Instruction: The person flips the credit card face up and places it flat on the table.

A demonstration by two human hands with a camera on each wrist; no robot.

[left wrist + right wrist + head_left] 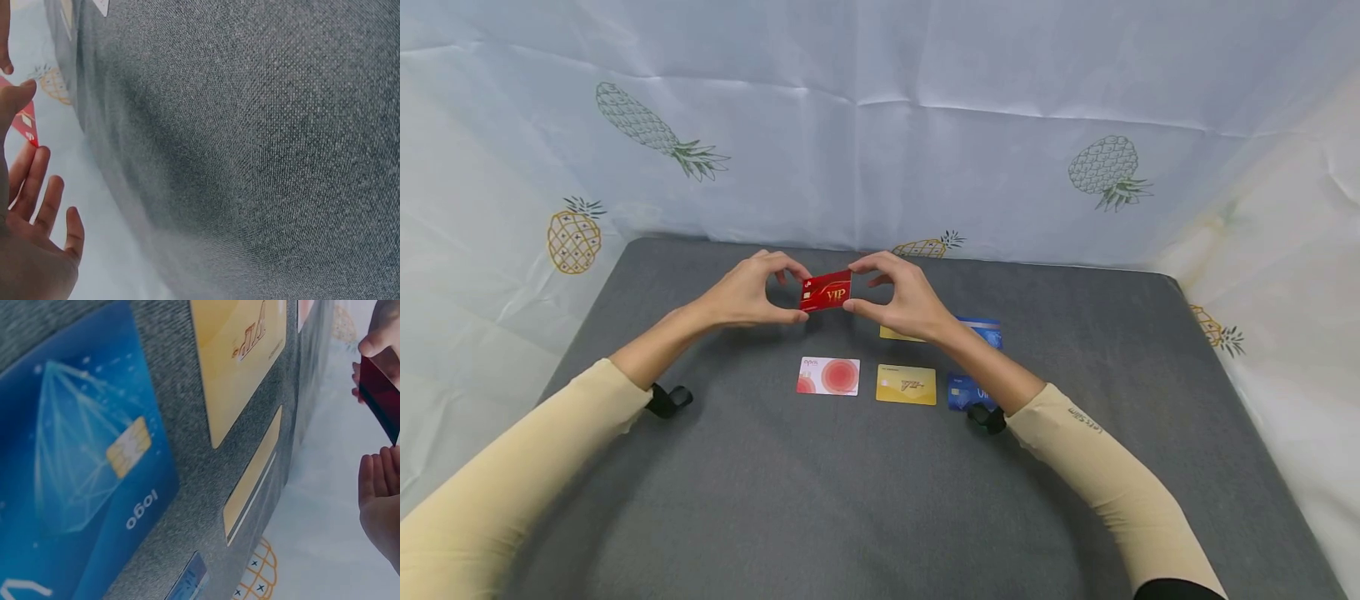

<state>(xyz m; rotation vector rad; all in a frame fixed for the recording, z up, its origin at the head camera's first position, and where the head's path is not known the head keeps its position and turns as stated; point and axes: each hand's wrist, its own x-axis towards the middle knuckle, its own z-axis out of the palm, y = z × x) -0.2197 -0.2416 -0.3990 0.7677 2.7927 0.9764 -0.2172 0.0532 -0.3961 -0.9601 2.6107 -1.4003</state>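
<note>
Red VIP card [826,292] held up off the gray table [775,500], far side, a bit left of center, printed face toward the person. Left hand [748,293] pinches its left edge, thumb at near corner, fingertip at far corner; remaining fingers loosely spread. Right hand [906,292] pinches the right edge the same way, wide gap between thumb and index, card spanning the two hands.

Five cards lie flat on the table. Near row, left to right: white-and-pink card [827,377], near gold card [906,384], near blue card [964,393], apart from each other. Far row: far gold card [898,334] and, to its right, far blue card [987,332], both partly hidden by right hand or forearm. Pineapple-print curtain [850,50] behind table's far edge. Beige sleeves [550,467] on both arms.
</note>
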